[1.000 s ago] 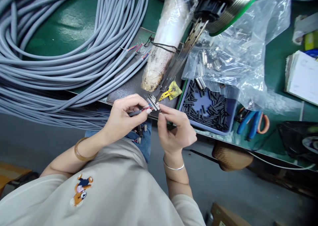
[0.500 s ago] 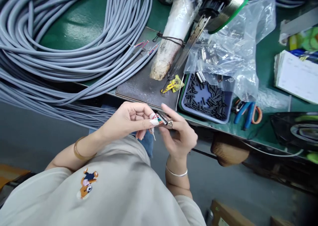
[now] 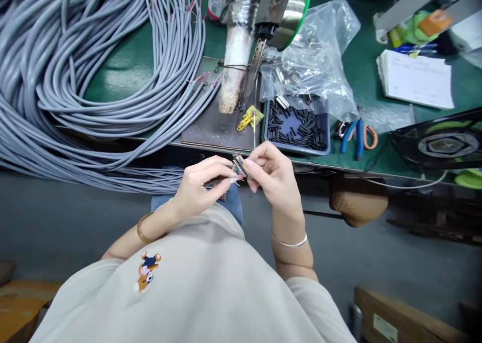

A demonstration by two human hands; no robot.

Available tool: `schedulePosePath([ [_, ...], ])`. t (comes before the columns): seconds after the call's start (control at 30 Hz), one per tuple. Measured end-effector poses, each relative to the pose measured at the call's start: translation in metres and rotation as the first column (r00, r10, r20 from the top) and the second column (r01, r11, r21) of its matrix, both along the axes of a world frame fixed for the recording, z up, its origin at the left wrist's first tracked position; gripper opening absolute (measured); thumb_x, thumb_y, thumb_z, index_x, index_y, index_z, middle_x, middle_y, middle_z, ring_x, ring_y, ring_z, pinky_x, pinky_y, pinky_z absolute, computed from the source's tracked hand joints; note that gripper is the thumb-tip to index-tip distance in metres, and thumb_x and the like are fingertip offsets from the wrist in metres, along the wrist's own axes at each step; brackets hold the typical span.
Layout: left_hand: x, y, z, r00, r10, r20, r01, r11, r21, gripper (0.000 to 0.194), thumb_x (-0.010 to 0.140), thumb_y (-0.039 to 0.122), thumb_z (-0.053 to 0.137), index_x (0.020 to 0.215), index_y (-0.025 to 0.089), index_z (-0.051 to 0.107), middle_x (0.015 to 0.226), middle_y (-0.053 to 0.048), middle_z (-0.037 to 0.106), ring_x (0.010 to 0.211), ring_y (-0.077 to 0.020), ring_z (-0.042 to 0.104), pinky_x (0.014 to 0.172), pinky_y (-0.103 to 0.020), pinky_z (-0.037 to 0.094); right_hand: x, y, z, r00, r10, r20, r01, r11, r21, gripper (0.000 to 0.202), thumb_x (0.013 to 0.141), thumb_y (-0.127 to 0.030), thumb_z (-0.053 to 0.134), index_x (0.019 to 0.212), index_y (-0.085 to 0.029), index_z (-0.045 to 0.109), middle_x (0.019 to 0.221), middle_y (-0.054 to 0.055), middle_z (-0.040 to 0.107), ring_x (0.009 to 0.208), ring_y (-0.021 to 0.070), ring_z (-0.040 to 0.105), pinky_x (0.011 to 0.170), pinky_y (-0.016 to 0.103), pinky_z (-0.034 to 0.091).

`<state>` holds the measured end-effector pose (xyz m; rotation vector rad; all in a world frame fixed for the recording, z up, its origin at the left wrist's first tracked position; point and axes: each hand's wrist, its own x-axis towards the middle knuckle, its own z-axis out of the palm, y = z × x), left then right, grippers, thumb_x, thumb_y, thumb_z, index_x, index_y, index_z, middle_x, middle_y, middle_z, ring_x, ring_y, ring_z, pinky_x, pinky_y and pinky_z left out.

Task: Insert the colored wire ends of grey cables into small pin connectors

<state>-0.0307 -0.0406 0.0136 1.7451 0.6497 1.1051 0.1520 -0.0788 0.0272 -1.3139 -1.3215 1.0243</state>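
Observation:
My left hand (image 3: 205,186) pinches the thin coloured wires (image 3: 235,170) close behind a multi-pin cable connector (image 3: 239,165). White tape-like wraps show at its fingertips. The thumb and fingers of my right hand (image 3: 274,176) are closed on the connector's other side, partly covering it. Both hands meet just in front of the bench edge, above my lap. The connector is tilted, with its row of metal contacts facing up. Whether the cable behind the wires runs through my left palm is hidden.
Grey cables (image 3: 124,117) lie coiled at left. A soldering iron stand (image 3: 259,56), solder spool (image 3: 295,21) and yellow clip (image 3: 246,120) sit ahead. At right are a blue tray (image 3: 327,144) of black tubes, a plastic bag (image 3: 327,46), pliers (image 3: 359,137) and a paper pad (image 3: 417,79).
My right fingers, earlier spread around the connector, have closed into a pinch on it, and the connector has turned. My left hand keeps hold of the wires. The camera view has shifted.

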Motion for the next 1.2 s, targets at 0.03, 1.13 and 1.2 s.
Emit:
schedulePosePath([
  [0.03, 0.001, 0.002, -0.003, 1.000, 0.027, 0.004, -0.026, 0.997, -0.069, 0.005, 0.085, 0.020, 0.075, 0.082, 0.017, 0.078, 0.092, -0.009, 0.078, 0.076, -0.0137, 0.071, 0.064, -0.022, 0.057, 0.001, 0.001, 0.001, 0.993, -0.067, 0.102, 0.061, 0.996, 0.062, 0.027, 0.095, -0.044, 0.067, 0.083, -0.022, 0.056, 0.062, -0.009, 0.062, 0.040, 0.0068, 0.054, 0.040, 0.019, 0.041],
  [1.13, 0.044, 0.050, -0.029, 0.958, 0.261, 0.122, -0.213, 0.926, -0.311, 0.008, 0.079, 0.018, 0.077, 0.077, 0.015, 0.070, 0.086, -0.003, 0.072, 0.072, -0.0076, 0.067, 0.065, -0.016, 0.055, -0.004, 0.035, -0.047, 0.777, -0.522, 0.350, 0.233, 0.756, 0.611, 0.012, 0.091, -0.012, 0.068, 0.088, -0.023, 0.064, 0.103, 0.002, 0.081, 0.094, 0.0177, 0.079, 0.081, 0.032, 0.063],
  [1.2, 0.045, 0.051, -0.029, 0.952, 0.283, 0.116, -0.242, 0.930, -0.278, 0.006, 0.078, 0.016, 0.075, 0.076, 0.015, 0.069, 0.084, -0.002, 0.072, 0.071, -0.0076, 0.066, 0.065, -0.016, 0.054, -0.004, 0.036, -0.047, 0.780, -0.521, 0.347, 0.233, 0.756, 0.612, 0.013, 0.091, -0.011, 0.068, 0.089, -0.023, 0.064, 0.103, 0.002, 0.081, 0.094, 0.0177, 0.079, 0.081, 0.032, 0.064],
])
